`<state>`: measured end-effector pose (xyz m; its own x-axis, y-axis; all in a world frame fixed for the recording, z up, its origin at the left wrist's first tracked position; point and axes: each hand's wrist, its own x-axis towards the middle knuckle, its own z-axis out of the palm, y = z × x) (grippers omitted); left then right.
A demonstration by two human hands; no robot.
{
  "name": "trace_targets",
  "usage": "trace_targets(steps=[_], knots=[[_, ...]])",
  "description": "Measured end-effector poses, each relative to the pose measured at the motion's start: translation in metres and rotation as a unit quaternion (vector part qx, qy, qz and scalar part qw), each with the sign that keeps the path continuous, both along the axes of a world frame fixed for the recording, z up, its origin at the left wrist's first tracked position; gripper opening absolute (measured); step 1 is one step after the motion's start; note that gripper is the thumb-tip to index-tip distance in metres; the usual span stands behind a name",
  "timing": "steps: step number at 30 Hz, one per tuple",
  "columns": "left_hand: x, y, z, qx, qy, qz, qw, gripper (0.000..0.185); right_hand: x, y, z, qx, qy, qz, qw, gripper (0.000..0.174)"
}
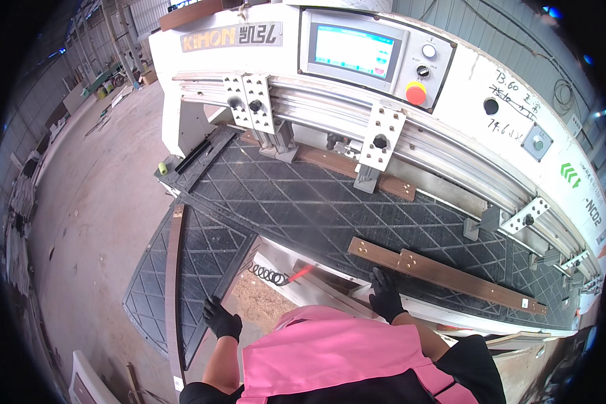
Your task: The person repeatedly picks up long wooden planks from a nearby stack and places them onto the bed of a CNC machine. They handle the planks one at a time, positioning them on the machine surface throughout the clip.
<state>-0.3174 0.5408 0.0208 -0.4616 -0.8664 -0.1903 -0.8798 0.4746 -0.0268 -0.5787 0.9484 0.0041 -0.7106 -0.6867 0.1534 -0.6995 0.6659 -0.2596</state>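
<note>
My left hand (222, 318), in a black glove, rests at the edge of the black side table (207, 252) with its fingers somewhat apart. To its left a long brown wooden board (173, 283) lies lengthwise on that table, apart from the hand. My right hand (385, 297), gloved the same way, lies at the front edge of the machine's black grooved table (303, 207). Just beyond it are two brown wooden boards (464, 278), one overlapping the other, with brass-coloured fittings near their ends. Neither hand holds anything.
A white Kihon machine carries a touch screen (353, 50) and a red emergency stop button (415, 94). White clamp plates (381, 136) hang from its rail above another brown board (328, 163). A coiled black air hose (267, 275) with a red nozzle hangs above sawdust (262, 300).
</note>
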Motion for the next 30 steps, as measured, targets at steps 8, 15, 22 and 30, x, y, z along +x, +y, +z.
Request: trace_targets(steps=[8, 15, 22, 30], knots=[[-0.002, 0.002, 0.005, 0.000, 0.015, 0.005, 1.000, 0.104, -0.001, 0.000, 0.003, -0.018, -0.009, 0.010, 1.000, 0.063], [-0.001, 0.002, 0.002, 0.002, 0.024, 0.009, 1.000, 0.104, 0.001, -0.001, 0.004, -0.036, -0.013, 0.008, 0.999, 0.064], [0.002, 0.000, -0.003, 0.001, 0.048, 0.010, 0.999, 0.103, 0.001, 0.000, -0.004, -0.038, -0.013, 0.007, 0.999, 0.065], [0.005, -0.002, -0.009, 0.002, 0.086, -0.003, 0.996, 0.096, -0.002, 0.000, -0.003, -0.013, -0.053, 0.011, 0.998, 0.069]])
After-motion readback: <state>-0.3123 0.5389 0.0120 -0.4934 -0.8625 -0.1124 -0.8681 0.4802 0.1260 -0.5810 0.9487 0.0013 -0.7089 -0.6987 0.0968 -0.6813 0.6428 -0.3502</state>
